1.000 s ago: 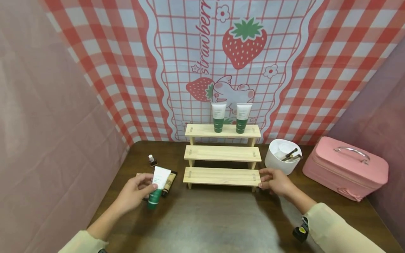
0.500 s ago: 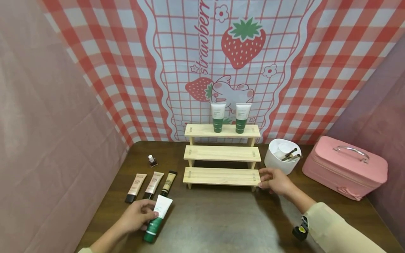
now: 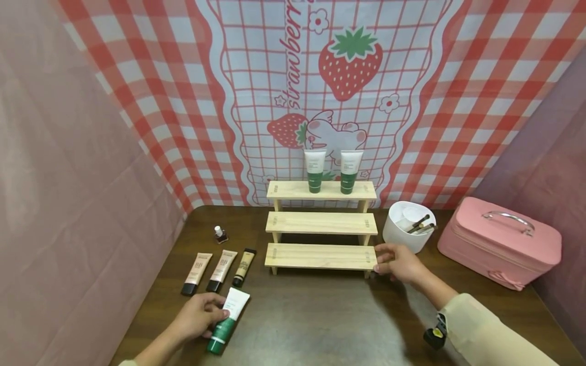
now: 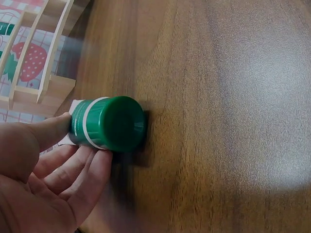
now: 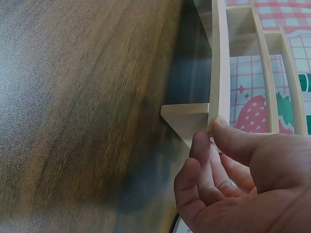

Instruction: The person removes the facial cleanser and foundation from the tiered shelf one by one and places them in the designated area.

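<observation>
"Green and white plastic shows in your left hand [image 3: 197, 316]: you pinch a squeeze tube [image 3: 223, 330] between your thumb and curled fingers, its green cap towards you."

"Where is it, exactly?"

"Low at the front left of the wood-grain tabletop [image 3: 320, 315], on your side of two BB cream tubes [image 3: 198, 273] and a gold, black-capped tube [image 3: 244, 267]. I can't tell whether it touches the wood. Beyond those sits a small white-capped bottle [image 3: 221, 234]."

"And my right hand [image 3: 399, 263]?"

"You grip the three-tier wooden rack [image 3: 320, 222] at the right end of its bottom tier, thumb on top, the other fingers curled lower."

"What's around it?"

"Two matching green-and-white tubes [image 3: 314, 171] stand upright on the top tier, slightly apart. Just behind your right hand, a white container [image 3: 403, 241] holds makeup brushes [image 3: 418, 223]; farther right, you have a pink vanity case [image 3: 499, 244] with a metal handle."
</observation>
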A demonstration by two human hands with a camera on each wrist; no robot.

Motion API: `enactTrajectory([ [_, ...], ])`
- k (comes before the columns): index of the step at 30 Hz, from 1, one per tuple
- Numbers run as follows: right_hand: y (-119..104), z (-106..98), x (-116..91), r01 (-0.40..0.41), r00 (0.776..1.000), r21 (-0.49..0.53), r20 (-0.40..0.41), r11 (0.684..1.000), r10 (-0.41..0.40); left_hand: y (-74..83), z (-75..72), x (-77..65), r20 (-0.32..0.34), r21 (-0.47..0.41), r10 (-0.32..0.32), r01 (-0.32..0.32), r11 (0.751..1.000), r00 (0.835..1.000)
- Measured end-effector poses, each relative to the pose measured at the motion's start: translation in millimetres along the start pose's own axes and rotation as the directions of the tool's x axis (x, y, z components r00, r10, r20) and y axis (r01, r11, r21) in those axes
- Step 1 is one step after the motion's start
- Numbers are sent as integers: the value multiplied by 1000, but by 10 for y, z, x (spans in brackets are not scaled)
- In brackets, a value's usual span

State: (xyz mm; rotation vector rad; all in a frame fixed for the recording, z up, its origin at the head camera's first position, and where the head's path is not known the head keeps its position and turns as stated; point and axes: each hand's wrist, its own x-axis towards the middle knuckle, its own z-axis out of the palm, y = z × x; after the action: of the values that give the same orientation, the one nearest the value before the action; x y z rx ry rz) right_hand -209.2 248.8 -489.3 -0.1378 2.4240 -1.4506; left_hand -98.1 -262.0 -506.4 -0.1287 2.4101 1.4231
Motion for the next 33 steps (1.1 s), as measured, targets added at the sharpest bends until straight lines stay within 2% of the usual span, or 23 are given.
enactTrajectory([
  [5,8,-3,-1,4,1000,4,1,1000,-4,0,32,14,-6,19,-14,14,1000,1000],
  [10,5,-8,-5,1,1000,3,2,1000,-1,29,47,32,-8,47,-54,54,997,999],
  [17,10,-3,-7,4,1000,12,1,1000,-4,101,2,39,4,100,-87,86,991,996],
  [19,10,-4,-8,8,1000,11,0,1000,-8,145,-41,45,12,142,-78,76,987,997],
  [21,11,-5,-13,8,1000,10,-3,1000,-8,218,-89,74,18,172,-43,39,984,999],
  [24,17,-6,-18,8,1000,8,-7,1000,-7,408,-179,183,15,214,88,-89,973,996],
  [27,22,-10,-20,11,1000,8,-9,1000,-11,705,-266,368,-23,257,214,-201,945,977],
  [30,32,-7,-13,13,1000,11,-8,1000,-13,1070,-318,583,-78,319,295,-257,912,952],
  [33,40,3,6,16,1000,14,-5,1000,-16,1439,-296,793,-115,354,355,-296,887,928],
])
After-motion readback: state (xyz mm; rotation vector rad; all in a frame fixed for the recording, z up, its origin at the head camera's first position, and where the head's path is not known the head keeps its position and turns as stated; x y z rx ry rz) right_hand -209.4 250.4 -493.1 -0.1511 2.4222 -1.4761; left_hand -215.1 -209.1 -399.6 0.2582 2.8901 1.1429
